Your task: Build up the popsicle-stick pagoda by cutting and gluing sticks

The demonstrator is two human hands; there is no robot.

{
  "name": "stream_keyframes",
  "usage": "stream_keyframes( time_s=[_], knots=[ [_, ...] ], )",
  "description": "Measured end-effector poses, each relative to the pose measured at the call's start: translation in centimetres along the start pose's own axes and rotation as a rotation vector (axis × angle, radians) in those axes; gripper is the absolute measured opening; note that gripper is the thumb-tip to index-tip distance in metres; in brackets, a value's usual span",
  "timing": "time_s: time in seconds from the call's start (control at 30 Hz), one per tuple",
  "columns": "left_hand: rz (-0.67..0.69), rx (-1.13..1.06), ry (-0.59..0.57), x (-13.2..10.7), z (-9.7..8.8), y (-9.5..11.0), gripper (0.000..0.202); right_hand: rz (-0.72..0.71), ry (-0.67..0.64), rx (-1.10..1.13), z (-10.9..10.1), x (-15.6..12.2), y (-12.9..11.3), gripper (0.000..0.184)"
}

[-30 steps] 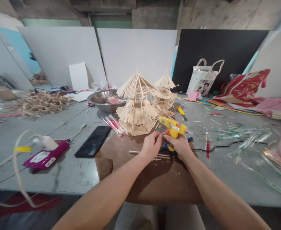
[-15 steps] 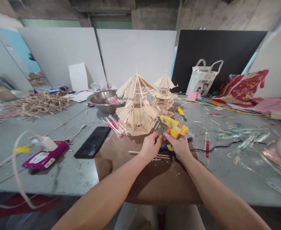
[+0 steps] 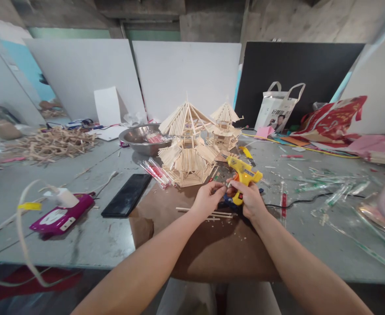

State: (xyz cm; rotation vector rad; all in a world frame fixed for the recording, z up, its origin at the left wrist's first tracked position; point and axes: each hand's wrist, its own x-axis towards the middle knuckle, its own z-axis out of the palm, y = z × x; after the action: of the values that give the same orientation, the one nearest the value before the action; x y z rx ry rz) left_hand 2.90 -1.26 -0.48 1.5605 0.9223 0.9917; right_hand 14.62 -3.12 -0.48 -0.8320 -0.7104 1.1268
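My right hand (image 3: 252,199) is wrapped round a yellow glue gun (image 3: 245,170), whose nozzle points up and to the left. My left hand (image 3: 210,197) is closed in a pinch close beside it, fingertips almost meeting those of the right. A tiny pale bit shows between the two hands, too small to make out. Just beyond them stands a pavilion model made of thin wooden sticks (image 3: 188,162), with a pointed roof over a wider lower tier. Loose sticks (image 3: 223,214) lie on the brown sheet (image 3: 225,258) below my hands.
Behind stands a second stick model (image 3: 224,131), with a metal bowl (image 3: 139,142) to the left. A phone (image 3: 126,195) and purple power strip (image 3: 64,213) lie left. The gun's black cord (image 3: 294,204) runs right among plastic wrappers (image 3: 343,190). A yellow-handled cutter (image 3: 245,152) lies behind.
My right hand has moved slightly right with the glue gun, which has tilted more downward at the grip. My left hand has shifted a little right, still pinched.
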Motion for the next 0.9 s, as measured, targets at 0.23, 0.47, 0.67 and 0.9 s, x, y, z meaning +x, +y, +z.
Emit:
stream_keyframes(
  time_s=[0.23, 0.47, 0.67, 0.9],
  knots=[
    [-0.140, -0.196, -0.048, -0.01, 0.08, 0.26, 0.025, -0.059, -0.089, -0.072, 0.17, -0.22, 0.21, 0.014],
    [-0.134, -0.245, -0.052, 0.09, 0.05, 0.31, 0.028, -0.091, -0.089, -0.068, 0.23, -0.27, 0.15, 0.012],
    [-0.176, -0.366, -0.072, 0.10, -0.28, 0.28, 0.027, -0.099, -0.069, -0.087, 0.23, -0.33, 0.11, 0.012],
    [-0.223, -0.470, -0.143, 0.25, -0.48, 0.12, 0.028, -0.065, -0.065, -0.089, 0.04, -0.21, 0.27, 0.013]
  ],
)
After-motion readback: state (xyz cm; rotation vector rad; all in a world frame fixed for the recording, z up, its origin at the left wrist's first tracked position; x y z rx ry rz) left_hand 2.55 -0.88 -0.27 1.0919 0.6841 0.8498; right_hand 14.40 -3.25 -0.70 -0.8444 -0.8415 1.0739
